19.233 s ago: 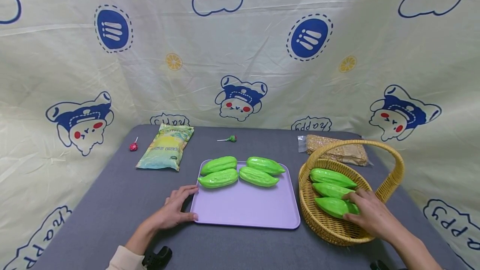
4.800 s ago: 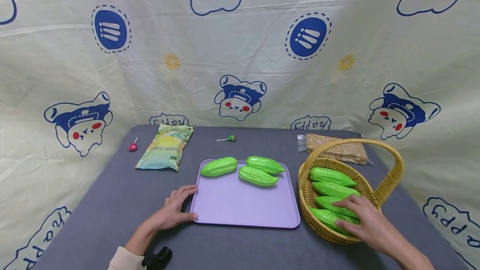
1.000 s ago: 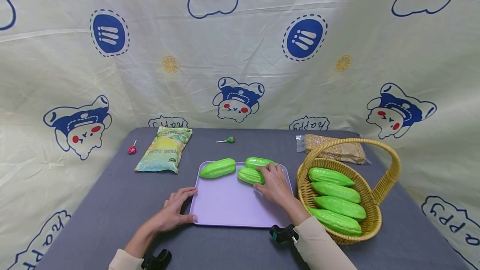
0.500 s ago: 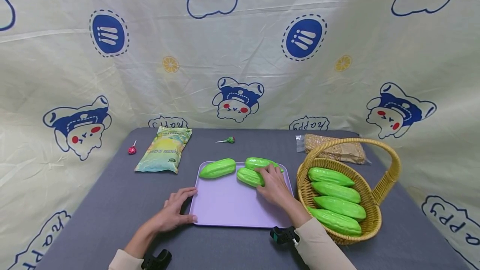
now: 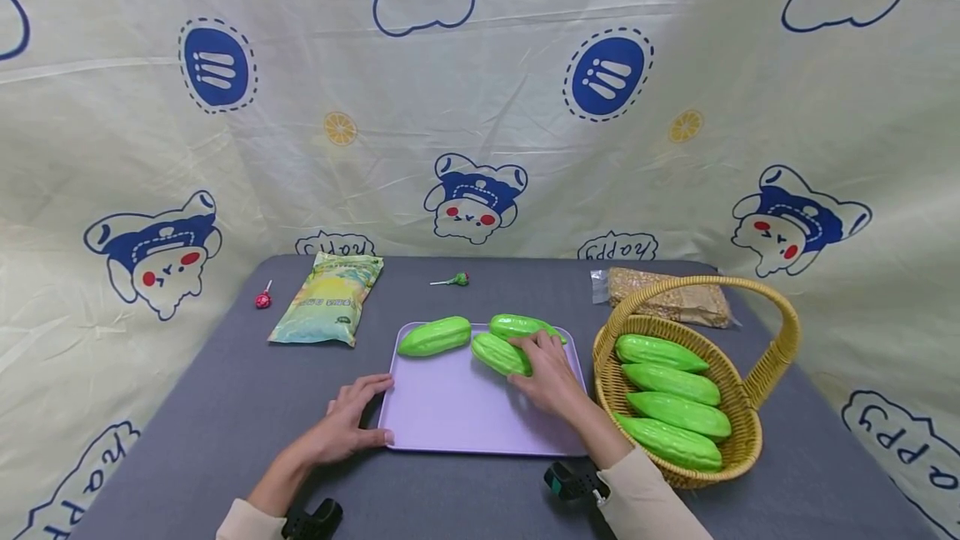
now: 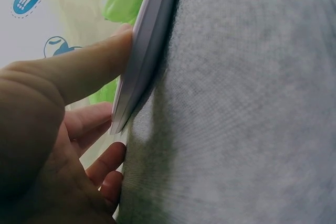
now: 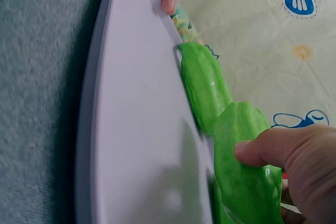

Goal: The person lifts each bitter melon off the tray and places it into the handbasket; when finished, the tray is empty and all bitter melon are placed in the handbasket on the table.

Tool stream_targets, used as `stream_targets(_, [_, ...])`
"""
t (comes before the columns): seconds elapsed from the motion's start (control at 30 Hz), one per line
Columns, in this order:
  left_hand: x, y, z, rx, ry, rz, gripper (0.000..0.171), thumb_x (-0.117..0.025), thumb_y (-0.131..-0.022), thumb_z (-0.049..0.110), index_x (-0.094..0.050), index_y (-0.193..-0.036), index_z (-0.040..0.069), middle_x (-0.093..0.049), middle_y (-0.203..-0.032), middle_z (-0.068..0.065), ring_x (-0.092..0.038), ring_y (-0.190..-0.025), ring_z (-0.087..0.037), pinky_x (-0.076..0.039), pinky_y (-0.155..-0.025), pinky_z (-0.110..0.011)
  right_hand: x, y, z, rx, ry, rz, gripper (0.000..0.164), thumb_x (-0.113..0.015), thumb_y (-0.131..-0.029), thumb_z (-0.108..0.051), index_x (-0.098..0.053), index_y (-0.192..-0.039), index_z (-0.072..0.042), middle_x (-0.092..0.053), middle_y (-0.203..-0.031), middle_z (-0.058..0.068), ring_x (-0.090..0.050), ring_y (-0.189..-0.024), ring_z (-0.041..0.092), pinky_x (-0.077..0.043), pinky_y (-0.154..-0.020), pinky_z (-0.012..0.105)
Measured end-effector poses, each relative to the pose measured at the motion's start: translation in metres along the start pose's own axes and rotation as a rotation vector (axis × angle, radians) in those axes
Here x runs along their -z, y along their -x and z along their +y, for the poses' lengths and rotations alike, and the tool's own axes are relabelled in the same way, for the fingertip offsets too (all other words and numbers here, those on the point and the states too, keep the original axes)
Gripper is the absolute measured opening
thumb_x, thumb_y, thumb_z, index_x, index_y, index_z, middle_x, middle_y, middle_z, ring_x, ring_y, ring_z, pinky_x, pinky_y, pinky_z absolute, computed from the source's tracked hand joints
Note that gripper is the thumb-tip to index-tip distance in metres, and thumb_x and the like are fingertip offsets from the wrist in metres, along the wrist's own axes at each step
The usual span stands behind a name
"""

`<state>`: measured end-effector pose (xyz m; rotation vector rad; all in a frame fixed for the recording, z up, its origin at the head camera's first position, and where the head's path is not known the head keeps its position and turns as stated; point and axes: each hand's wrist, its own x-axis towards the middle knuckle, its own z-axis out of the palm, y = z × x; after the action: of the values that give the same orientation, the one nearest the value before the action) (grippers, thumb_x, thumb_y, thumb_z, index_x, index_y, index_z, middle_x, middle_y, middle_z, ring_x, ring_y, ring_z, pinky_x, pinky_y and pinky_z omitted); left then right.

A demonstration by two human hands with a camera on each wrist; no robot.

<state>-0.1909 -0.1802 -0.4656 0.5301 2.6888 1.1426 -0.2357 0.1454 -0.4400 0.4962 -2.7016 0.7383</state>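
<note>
My right hand (image 5: 549, 373) grips a ridged green gourd (image 5: 498, 352) over the back right of the lilac tray (image 5: 480, 415). In the right wrist view the thumb lies across this gourd's side; the other fingers are mostly hidden. A second green gourd (image 5: 517, 325) lies just behind it, partly covered by the hand. At the tray's back left is a third gourd (image 5: 435, 336). My left hand (image 5: 347, 419) rests at the tray's left edge, thumb touching the rim (image 6: 139, 51) and fingers spread along it.
A wicker basket (image 5: 750, 440) with a tall handle stands right of the tray, with several green gourds (image 5: 675, 413) inside. Behind it lies a clear bag of grain-like bits (image 5: 667, 297). A yellow-green packet (image 5: 328, 302), a red lollipop (image 5: 263, 299) and a green lollipop (image 5: 459, 279) lie at the back.
Since 4.8 seconds ago, my right hand has gone from the basket to the tray and taken hold of a gourd. Over the last second this gourd has turned slightly, its right end coming nearer me.
</note>
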Motion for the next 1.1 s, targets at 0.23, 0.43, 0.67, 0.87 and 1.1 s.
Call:
stream_targets(0.23, [0.000, 0.000, 0.001, 0.019, 0.018, -0.008, 0.072, -0.073, -0.079, 0.035, -0.042, -0.140, 0.011, -0.033, -0.149, -0.010, -0.028, -0.129, -0.034, -0.022, -0.093, -0.051, 0.011, 0.009, -0.007, 0.064, -0.011, 0.041, 0.052, -0.079, -0.069, -0.015, -0.063, -0.117, -0.006, -0.058, -0.104, 0.010, -0.047, -0.096, 0.026, -0.037, -0.082, 0.038])
stream_targets(0.43, [0.000, 0.000, 0.000, 0.017, 0.009, -0.004, 0.072, -0.073, -0.079, 0.035, -0.042, -0.140, 0.010, -0.033, -0.148, -0.010, -0.028, -0.129, -0.035, -0.022, -0.093, -0.052, 0.024, 0.020, -0.011, 0.077, -0.001, 0.044, 0.052, -0.079, -0.071, -0.017, -0.062, -0.120, -0.009, -0.059, -0.109, 0.007, -0.049, -0.106, 0.027, -0.041, -0.085, 0.041])
stream_targets(0.67, [-0.001, -0.001, -0.002, 0.030, 0.024, -0.003, 0.073, -0.074, -0.079, 0.035, -0.042, -0.140, 0.011, -0.033, -0.149, -0.008, -0.027, -0.130, -0.034, -0.020, -0.095, -0.055, 0.038, 0.035, -0.012, 0.106, 0.014, 0.064, 0.052, -0.079, -0.071, -0.018, -0.063, -0.119, -0.011, -0.060, -0.108, 0.004, -0.049, -0.099, 0.021, -0.038, -0.078, 0.033])
stream_targets(0.87, [-0.001, -0.001, -0.002, 0.038, 0.026, -0.003, 0.073, -0.074, -0.079, 0.036, -0.042, -0.140, 0.012, -0.033, -0.149, -0.008, -0.027, -0.130, -0.033, -0.021, -0.095, -0.054, 0.053, 0.047, -0.012, 0.132, 0.014, 0.081, 0.053, -0.080, -0.070, -0.018, -0.063, -0.120, -0.012, -0.059, -0.107, 0.001, -0.045, -0.092, 0.012, -0.035, -0.075, 0.029])
stream_targets(1.1, [-0.001, -0.001, 0.000, 0.018, 0.013, -0.002, 0.073, -0.073, -0.079, 0.035, -0.042, -0.140, 0.010, -0.033, -0.148, -0.010, -0.028, -0.129, -0.034, -0.021, -0.094, -0.054, 0.070, 0.064, -0.008, 0.157, 0.021, 0.113, 0.055, -0.081, -0.070, -0.020, -0.062, -0.121, -0.014, -0.059, -0.107, -0.001, -0.048, -0.099, 0.011, -0.039, -0.079, 0.032])
